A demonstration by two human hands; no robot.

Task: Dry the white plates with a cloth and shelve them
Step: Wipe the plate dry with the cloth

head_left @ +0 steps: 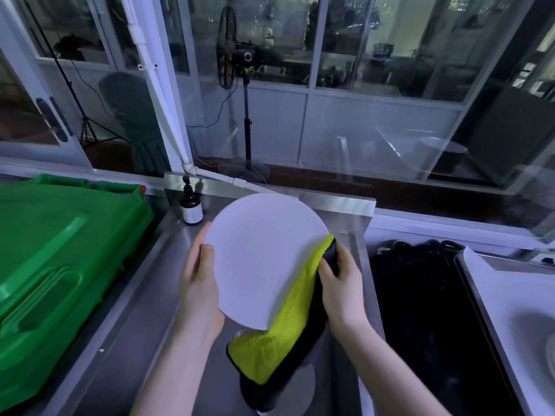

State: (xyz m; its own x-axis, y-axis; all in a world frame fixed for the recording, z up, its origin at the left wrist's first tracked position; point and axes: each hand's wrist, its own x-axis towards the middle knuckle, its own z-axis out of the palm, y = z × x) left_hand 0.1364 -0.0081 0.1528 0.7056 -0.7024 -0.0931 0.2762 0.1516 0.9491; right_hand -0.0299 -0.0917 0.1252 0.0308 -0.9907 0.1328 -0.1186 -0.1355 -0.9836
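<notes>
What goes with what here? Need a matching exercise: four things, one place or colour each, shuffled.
1. plate
2. cloth
3. bottle
4. bin

A. green, far left
B. held at its edge by the left hand
C. stands at the sink's back corner
D. gripped by the right hand

Pairs: 1-B, 2-D, 3-C, 4-A

The plate (264, 259) was plain white, with no pattern. The cloth (288, 319) was lime yellow-green on one face and black on the other, with a black edge. The plastic bin (60, 250) was bright green all over. The small bottle (191, 204) was dark brown with a white label and a black pump. The bench (126, 340) was dull grey steel.
</notes>
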